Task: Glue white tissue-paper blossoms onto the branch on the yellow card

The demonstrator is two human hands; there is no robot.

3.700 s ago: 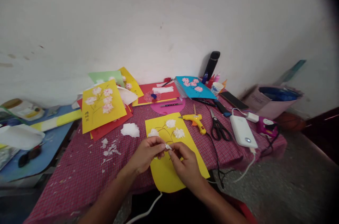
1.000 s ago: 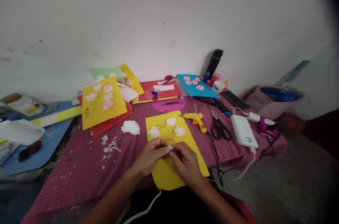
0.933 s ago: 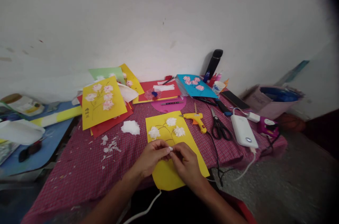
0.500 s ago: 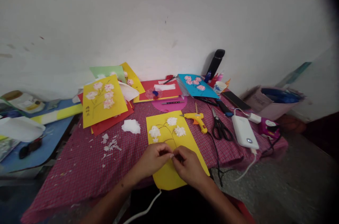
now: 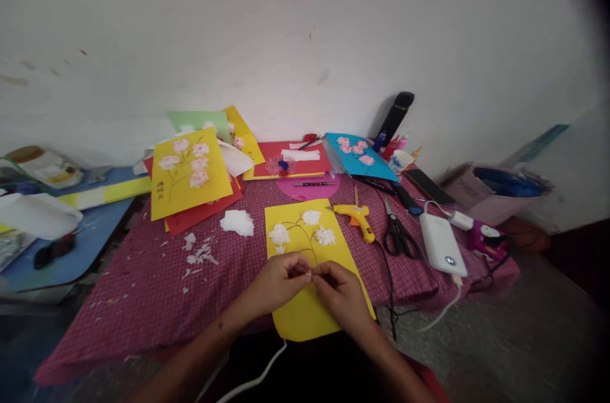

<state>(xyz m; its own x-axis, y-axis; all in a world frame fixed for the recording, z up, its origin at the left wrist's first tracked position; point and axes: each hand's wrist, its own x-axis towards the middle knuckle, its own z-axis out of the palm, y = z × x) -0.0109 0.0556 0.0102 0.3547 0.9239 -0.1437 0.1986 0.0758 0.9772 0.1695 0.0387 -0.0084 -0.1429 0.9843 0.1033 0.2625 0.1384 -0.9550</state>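
My left hand (image 5: pixel 281 279) and my right hand (image 5: pixel 340 292) meet over the lower half of a yellow paper sheet (image 5: pixel 305 320). Both are closed, fingertips pinched together around a tiny bit of white paper (image 5: pixel 309 276), mostly hidden by the fingers. Drawn branches run up the sheet, and white paper flowers (image 5: pixel 311 218) sit on its upper half. A stack of white paper pieces (image 5: pixel 237 222) lies left of the sheet, near scattered white scraps (image 5: pixel 203 253). To the right rests a yellow glue gun (image 5: pixel 357 215), its nozzle at the sheet's upper right edge.
Black-handled scissors (image 5: pixel 399 238) and a white power bank (image 5: pixel 441 244) lie at the right. A finished yellow flower picture (image 5: pixel 188 180) tops other sheets at the left. A blue flower picture (image 5: pixel 366 164), paper cup (image 5: pixel 400 161) and black bottle (image 5: pixel 399 116) stand farther back.
The camera view has shifted slightly. My hands stay together over the sheet, with the fingertips slightly rearranged and the white bit a little more visible.
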